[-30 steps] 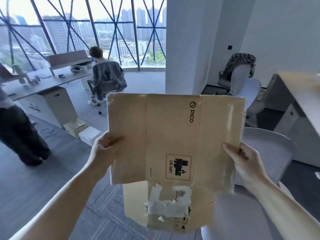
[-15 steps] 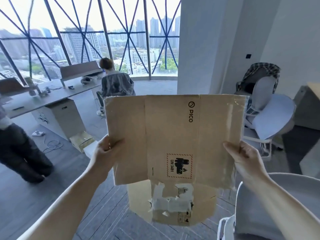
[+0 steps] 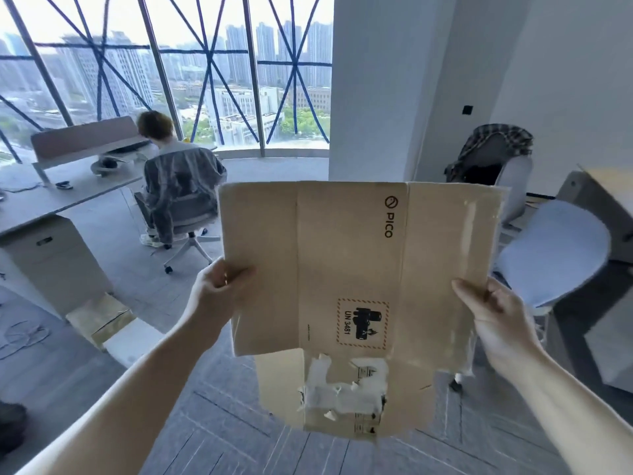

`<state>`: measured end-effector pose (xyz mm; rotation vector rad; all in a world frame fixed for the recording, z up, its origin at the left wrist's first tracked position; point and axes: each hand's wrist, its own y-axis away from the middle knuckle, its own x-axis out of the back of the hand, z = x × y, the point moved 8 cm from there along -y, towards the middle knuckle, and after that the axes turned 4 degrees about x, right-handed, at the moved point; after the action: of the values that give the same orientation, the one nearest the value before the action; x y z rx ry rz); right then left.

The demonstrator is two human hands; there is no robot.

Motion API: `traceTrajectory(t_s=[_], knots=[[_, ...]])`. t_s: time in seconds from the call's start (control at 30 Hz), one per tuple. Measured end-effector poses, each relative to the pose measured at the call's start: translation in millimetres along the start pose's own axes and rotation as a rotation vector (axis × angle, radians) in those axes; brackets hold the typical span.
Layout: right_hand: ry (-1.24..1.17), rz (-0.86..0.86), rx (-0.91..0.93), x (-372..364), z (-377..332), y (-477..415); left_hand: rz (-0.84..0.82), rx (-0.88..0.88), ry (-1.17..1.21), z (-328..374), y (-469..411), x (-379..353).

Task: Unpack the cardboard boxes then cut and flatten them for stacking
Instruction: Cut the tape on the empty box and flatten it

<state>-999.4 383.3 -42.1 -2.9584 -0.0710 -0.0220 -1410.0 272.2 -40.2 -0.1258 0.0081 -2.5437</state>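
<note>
cardboard box (image 3: 349, 269): flattened, held upright in mid-air at scene centre, well above the floor (image 3: 212, 437); tan panels with vertical creases, near flap hanging below the main sheet.
print: "PICO" logo (image 3: 389, 217) reading sideways near top; red-bordered "UN 3481" battery mark (image 3: 362, 323) lower centre.
label (image 3: 342, 389): white, mostly torn off, ragged remains on the hanging lower flap.
right panel: pale strip of peeled tape or torn paper running down near the right edge.
left hand (image 3: 219, 293): closed on the left edge of the sheet, thumb on the near face, fingers wrapped behind.
right hand (image 3: 486, 303): closed on the right edge, thumb on the near face, fingers curled round the edge.
arms: both bare, reaching in from the near corners.
left side: long surface (image 3: 78, 186) with a low divider screen; seated person (image 3: 174, 180) on a wheeled chair, back to camera.
floor left: small open carton (image 3: 99, 317) beside the white cabinet under the surface.
far: diagonal-framed window wall (image 3: 164, 63), city towers outside; white column (image 3: 387, 84) behind the sheet.
right side: chair with plaid cloth (image 3: 493, 149) draped on its back; pale blue chair (image 3: 555, 255) just right of the sheet.
</note>
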Motion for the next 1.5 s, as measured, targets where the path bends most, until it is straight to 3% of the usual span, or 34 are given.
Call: traceTrajectory(t_s=[0.43,0.57,0.83,0.97,1.07,1.13,1.23,1.4,1.5], knots=[[-0.129,0.07,-0.006,-33,78,-280,-0.083,0.033,-0.103,-7,-267,-133],[-0.068,0.063,-0.002,-43,86,-375,-0.101,0.039,-0.128,7,-346,-171],[0.006,-0.023,0.06,-89,94,-542,-0.035,0.064,-0.168,-3,-505,-206],[0.045,-0.035,0.11,-120,113,-620,-0.017,0.167,-0.159,-31,-599,-218],[0.094,-0.08,0.148,-151,128,-672,0.077,0.144,-0.289,-39,-676,-230],[0.161,-0.097,0.167,-171,134,-705,0.104,0.036,-0.433,-22,-719,-250],[0.286,-0.107,0.209,-197,133,-757,0.047,-0.343,-0.558,35,-771,-305],[0.502,-0.114,0.29,-231,141,-839,-0.285,-1.13,-0.823,119,-798,-448],[0.624,-0.139,0.366,-255,146,-887,-0.506,-1.307,-1.124,116,-813,-527]])
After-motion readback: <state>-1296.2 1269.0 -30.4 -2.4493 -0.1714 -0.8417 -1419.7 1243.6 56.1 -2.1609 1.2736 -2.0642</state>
